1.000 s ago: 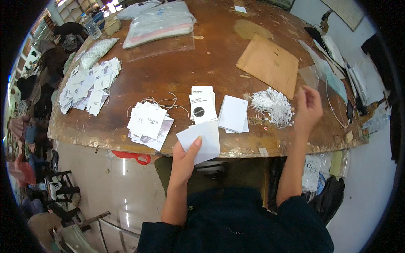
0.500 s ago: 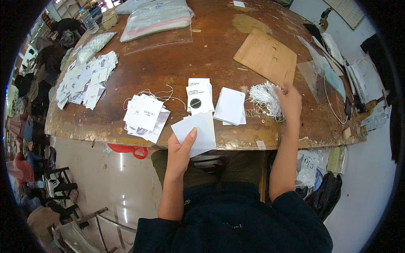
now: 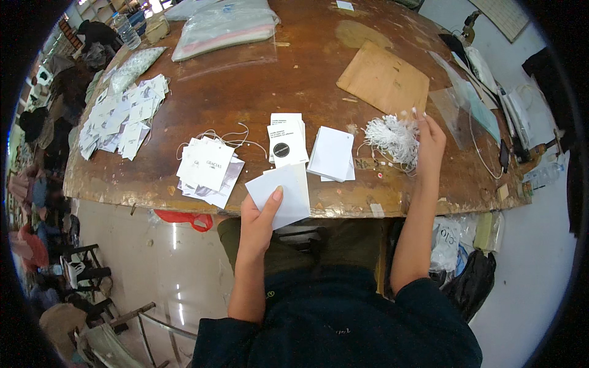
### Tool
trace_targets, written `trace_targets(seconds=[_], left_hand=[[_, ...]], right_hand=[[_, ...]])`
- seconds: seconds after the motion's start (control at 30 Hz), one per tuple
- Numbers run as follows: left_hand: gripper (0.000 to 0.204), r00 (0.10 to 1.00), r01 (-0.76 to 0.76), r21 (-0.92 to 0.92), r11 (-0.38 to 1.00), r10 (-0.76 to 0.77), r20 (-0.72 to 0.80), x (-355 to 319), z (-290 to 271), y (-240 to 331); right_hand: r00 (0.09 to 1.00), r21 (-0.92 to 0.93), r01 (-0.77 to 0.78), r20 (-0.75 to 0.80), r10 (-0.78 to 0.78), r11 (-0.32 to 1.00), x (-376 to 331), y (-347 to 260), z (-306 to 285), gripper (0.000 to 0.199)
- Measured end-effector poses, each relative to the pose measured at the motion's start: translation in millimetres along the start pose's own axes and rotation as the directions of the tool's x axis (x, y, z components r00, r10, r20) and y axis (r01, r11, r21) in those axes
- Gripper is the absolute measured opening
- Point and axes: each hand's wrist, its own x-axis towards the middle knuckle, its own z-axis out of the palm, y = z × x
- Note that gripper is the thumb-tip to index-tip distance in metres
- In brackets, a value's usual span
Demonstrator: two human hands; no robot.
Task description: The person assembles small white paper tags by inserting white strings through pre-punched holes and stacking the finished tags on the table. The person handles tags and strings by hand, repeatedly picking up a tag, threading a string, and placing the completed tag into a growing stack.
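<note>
The right hand (image 3: pixel 429 144) covers part of the white string bundle (image 3: pixel 392 138).

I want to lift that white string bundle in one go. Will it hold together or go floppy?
Probably floppy: the white string bundle lies as a loose tangle with strands straying. It looks light, so the right hand at its edge may lift only a few strands.

Bare wooden table (image 3: pixel 294 80) open at centre, front edge crowded by strung tag pile (image 3: pixel 208 170), printed tag stack (image 3: pixel 287 140), white card stack (image 3: pixel 332 153), string bundle (image 3: pixel 392 137), cardboard sheet (image 3: pixel 383 83) behind, loose tags (image 3: pixel 123 116) far left.
</note>
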Motion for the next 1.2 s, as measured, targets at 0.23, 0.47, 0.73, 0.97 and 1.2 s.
trace_targets(seconds=[0.23, 0.47, 0.73, 0.97, 1.2], left_hand=[[0.035, 1.000, 0.002, -0.030, 1.000, -0.002, 0.018, -0.3, -0.3, 7.5], [0.036, 0.995, 0.094, -0.027, 0.995, -0.093, 0.044, -1.9, 3.2, 12.1], [0.043, 0.954, 0.285, -0.358, 0.889, -0.228, 0.193, -10.1, 13.6, -1.2], [0.039, 0.989, 0.094, -0.498, 0.862, -0.024, 0.146, -10.9, 3.5, -8.8], [0.046, 0.977, 0.172, -0.460, 0.871, -0.093, 0.190, -12.0, 8.7, -5.8]], right_hand=[[0.994, 0.120, -0.028, -0.101, 0.040, 0.992, -3.1, -11.1, 5.9, 0.031], [0.947, 0.130, 0.284, -0.194, -0.257, 0.950, -34.1, -77.0, 38.9, 0.024], [0.540, 0.036, 0.144, 0.835, -0.109, 0.989, -121.0, -113.8, 84.3, 0.048], [0.513, 0.161, 0.046, 0.843, -0.161, 0.986, -125.6, -100.6, 82.7, 0.016], [0.791, 0.191, -0.043, 0.606, -0.083, 0.981, -134.6, -94.3, 91.1, 0.015]])
